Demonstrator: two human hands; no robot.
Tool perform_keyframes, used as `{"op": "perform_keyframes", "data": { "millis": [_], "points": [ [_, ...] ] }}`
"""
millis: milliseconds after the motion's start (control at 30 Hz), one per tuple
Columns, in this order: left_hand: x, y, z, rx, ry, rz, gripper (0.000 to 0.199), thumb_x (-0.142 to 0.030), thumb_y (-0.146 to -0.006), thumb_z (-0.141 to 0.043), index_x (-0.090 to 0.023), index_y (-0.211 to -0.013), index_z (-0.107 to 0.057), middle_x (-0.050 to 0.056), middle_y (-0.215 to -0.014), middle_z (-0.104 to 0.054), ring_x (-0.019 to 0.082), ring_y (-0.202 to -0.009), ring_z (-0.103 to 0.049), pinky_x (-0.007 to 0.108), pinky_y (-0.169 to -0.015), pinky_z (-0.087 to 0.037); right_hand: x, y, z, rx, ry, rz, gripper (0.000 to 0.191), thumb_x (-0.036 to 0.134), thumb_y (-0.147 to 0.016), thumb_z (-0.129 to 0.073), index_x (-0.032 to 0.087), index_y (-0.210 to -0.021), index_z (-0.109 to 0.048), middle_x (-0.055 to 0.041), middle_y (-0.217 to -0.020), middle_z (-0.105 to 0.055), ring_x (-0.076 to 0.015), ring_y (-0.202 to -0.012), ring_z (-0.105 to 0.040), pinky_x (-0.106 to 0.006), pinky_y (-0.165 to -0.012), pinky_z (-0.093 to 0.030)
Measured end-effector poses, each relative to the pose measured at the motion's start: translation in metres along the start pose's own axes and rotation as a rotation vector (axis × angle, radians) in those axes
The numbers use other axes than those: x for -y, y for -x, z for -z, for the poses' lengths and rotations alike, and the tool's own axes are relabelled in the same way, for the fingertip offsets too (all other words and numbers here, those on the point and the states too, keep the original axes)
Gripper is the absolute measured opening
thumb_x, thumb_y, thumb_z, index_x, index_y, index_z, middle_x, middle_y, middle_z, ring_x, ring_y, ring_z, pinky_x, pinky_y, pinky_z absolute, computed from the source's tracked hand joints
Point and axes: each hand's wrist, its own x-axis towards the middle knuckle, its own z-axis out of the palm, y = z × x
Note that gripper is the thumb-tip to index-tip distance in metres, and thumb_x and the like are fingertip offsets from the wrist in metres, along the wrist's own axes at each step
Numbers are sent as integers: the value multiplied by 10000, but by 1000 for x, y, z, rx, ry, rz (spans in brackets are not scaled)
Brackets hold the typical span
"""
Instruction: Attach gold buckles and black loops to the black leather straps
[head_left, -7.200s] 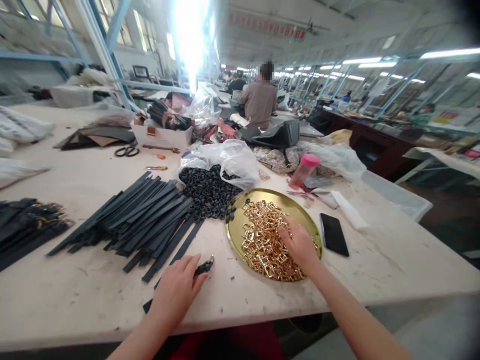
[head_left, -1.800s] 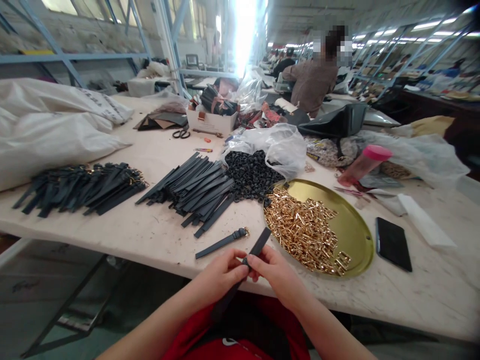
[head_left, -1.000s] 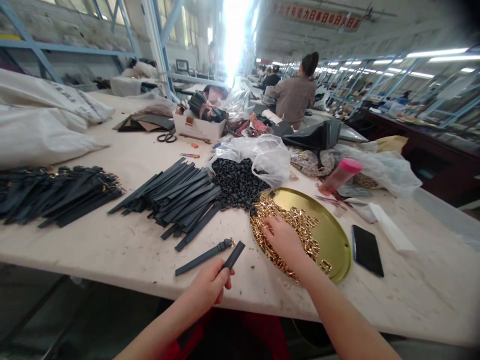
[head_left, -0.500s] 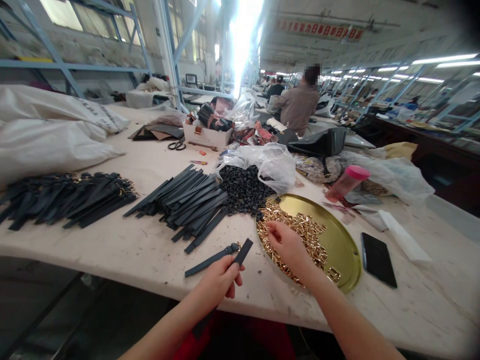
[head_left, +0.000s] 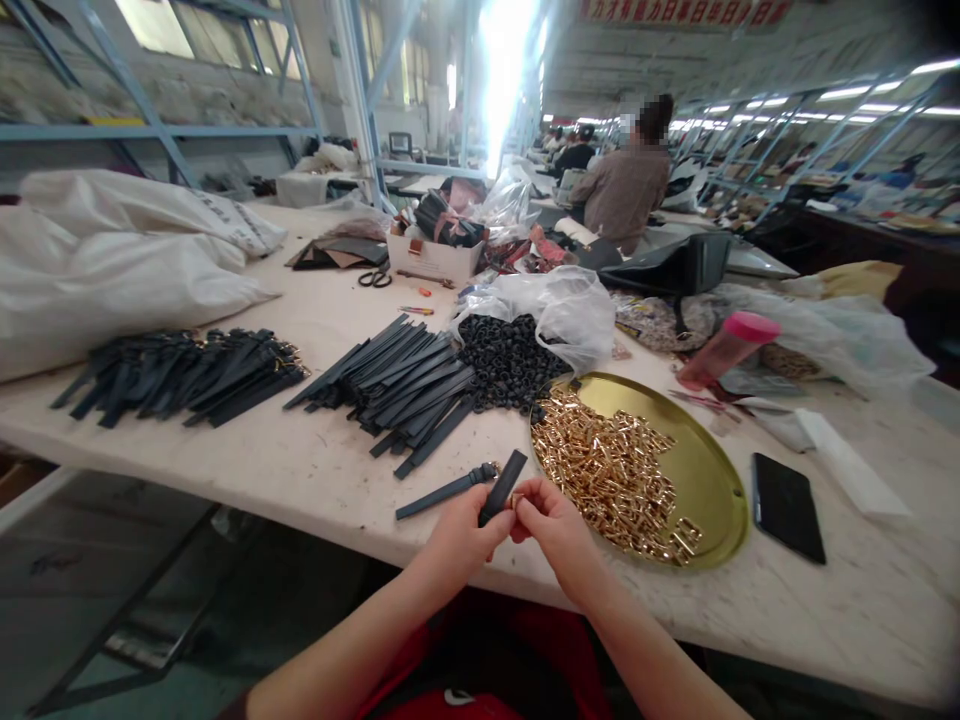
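Note:
My left hand (head_left: 469,530) is closed on a dark strap (head_left: 504,485), whose end sticks up past the thumb. Against it, my right hand (head_left: 549,520) pinches a small gold buckle (head_left: 514,502), mostly covered by the fingertips. Just beyond the left hand lies a strap fitted with a gold buckle (head_left: 448,491). On my right, a round gold tray (head_left: 709,470) bears a heap of gold buckles (head_left: 607,465). A pile of loose dark straps (head_left: 405,385) and a mound of small black loops (head_left: 510,360) lie farther back.
Buckled straps (head_left: 180,375) are heaped at the left before white sacks (head_left: 135,260). A phone (head_left: 787,507) lies right of the tray, with a pink-lidded jar (head_left: 727,350) behind. Scissors (head_left: 375,279) and a white box (head_left: 435,260) stand farther back. A person (head_left: 626,190) sits beyond the table.
My right hand has come from the buckle heap on the tray to my left hand, bringing a gold buckle. The left hand still grips the strap. The camera view has shifted slightly.

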Motion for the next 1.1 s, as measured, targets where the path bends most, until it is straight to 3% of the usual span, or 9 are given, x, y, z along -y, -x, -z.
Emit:
{"op": "perform_keyframes", "data": {
  "millis": [100,167,367,533,733,933,1033,1100],
  "points": [
    [2,2,-7,-66,-62,-94,127,-241,-763,-487,-160,-798,-578,18,-743,-628,158,-689,-557,253,-645,-409,-7,1,-1,-37,13,34,180,324,-706,-563,167,-782,-519,26,-631,-552,-89,-493,-470,-234,-485,-387],
    [4,2,-8,-87,-58,-102,138,-246,-770,-476,-160,-794,-581,20,-748,-633,164,-713,-563,259,-668,-411,-10,2,-1,-37,51,51,174,336,-719,-548,170,-769,-535,36,-604,-523,-90,-494,-453,-232,-489,-379],
    [-4,0,6,-9,16,129,184,-343,-750,-470,-172,-681,-468,-75,-448,-404,79,-385,-368,198,-397,-297,0,7,13,168,235,70,293,447,-772,-503,177,-702,-594,-8,-691,-573,-151,-686,-518,-272,-621,-406],
    [-10,4,13,67,153,161,178,-333,-739,-473,-169,-678,-439,-79,-452,-395,60,-379,-340,178,-381,-269,9,15,22,317,329,155,191,340,-763,-562,178,-663,-557,-49,-916,-616,-182,-836,-541,-309,-749,-404],
    [-7,5,14,69,199,163,208,-349,-737,-495,-166,-658,-435,-78,-474,-401,48,-387,-322,172,-379,-240,7,20,22,416,148,6,109,299,-747,-581,191,-750,-569,-32,-913,-614,-181,-884,-550,-314,-794,-404],
    [-3,7,12,96,161,169,145,-312,-743,-459,-170,-716,-457,-82,-476,-381,57,-376,-323,173,-370,-268,-6,18,11,162,-25,20,273,335,-663,-678,212,-825,-495,8,-742,-599,-141,-700,-559,-273,-647,-429],
    [0,7,10,177,118,132,164,-330,-752,-462,-167,-741,-482,-77,-502,-393,62,-384,-335,181,-367,-277,-11,16,8,165,-42,54,375,331,-666,-677,219,-980,-507,13,-738,-599,-127,-653,-542,-263,-603,-423],
    [2,8,12,202,84,108,187,-347,-771,-446,-169,-726,-481,-72,-513,-399,67,-393,-348,187,-375,-283,-11,15,8,156,-45,33,332,344,-661,-680,197,-936,-565,14,-692,-589,-120,-618,-531,-267,-594,-429]
  ]
}}
